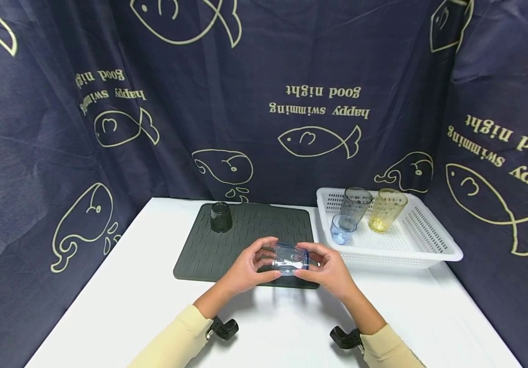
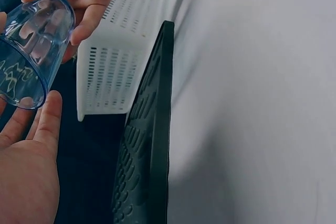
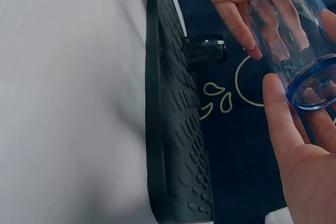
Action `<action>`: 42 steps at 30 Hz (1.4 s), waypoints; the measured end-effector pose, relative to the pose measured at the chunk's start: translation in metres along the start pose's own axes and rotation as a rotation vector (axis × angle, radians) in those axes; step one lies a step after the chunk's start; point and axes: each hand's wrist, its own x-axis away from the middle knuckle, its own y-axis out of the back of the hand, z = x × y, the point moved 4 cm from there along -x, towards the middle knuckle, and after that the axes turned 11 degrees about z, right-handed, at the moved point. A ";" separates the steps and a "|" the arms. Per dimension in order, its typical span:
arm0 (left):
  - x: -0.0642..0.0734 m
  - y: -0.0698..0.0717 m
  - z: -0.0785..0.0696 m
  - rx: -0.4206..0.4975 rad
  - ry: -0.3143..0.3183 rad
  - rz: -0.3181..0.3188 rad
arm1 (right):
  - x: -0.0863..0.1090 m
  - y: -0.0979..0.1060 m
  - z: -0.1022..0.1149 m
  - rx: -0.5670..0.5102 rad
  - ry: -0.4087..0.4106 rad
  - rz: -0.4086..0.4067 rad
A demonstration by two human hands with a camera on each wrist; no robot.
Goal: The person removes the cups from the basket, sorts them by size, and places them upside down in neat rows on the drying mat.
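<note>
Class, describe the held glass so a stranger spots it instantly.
On the white table, find the dark ridged mat. By its near edge, the left hand and right hand hold a clear bluish glass. Unlike the small blue glass in the white basket, it is held sideways.

Left wrist view: the left edge crops my left hand (image 2: 31,174) and the blue glass (image 2: 44,51). Right wrist view: the right edge crops my right hand (image 3: 304,179) and that glass. Head view: my hands hide part of the dark mat (image 1: 266,222); the pattern on the yellow tumbler (image 1: 389,204) is too small to tell.
</note>
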 end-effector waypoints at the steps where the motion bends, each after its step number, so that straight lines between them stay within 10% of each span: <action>1: 0.001 0.001 0.000 -0.002 0.001 -0.001 | -0.001 -0.001 -0.001 0.000 0.002 -0.001; 11: 0.010 0.012 0.008 -0.048 0.052 0.001 | -0.010 -0.004 -0.004 0.026 0.025 -0.036; 42: 0.077 0.092 0.025 -0.584 0.322 -0.223 | -0.062 -0.013 -0.025 0.076 -0.057 -0.208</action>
